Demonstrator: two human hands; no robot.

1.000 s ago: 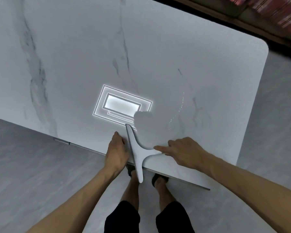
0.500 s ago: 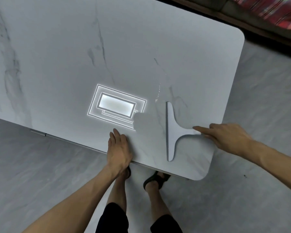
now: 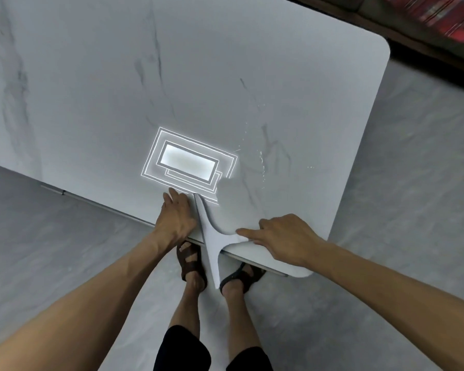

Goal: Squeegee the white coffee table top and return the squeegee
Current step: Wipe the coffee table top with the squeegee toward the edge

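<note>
Grey marbled floor [image 3: 65, 250], 2 brown sandals [image 3: 189, 259] on it — red striped fabric [image 3: 439, 12] at upper right

One table [image 3: 225, 76], one squeegee [image 3: 211, 238], two hands [image 3: 176, 220] [image 3: 284, 238], two sandals [image 3: 191, 259] [image 3: 243, 277].

A single view is taken from the head, aimed steeply downward; the coffee table top [image 3: 225, 76] is seen close, the feet [image 3: 191, 261] directly below.

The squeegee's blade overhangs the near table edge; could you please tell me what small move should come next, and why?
Probably lift the squeegee with the right hand and set it down beyond the droplets, since they lie farther up the table top, away from the blade, which has run out of surface here.
</note>
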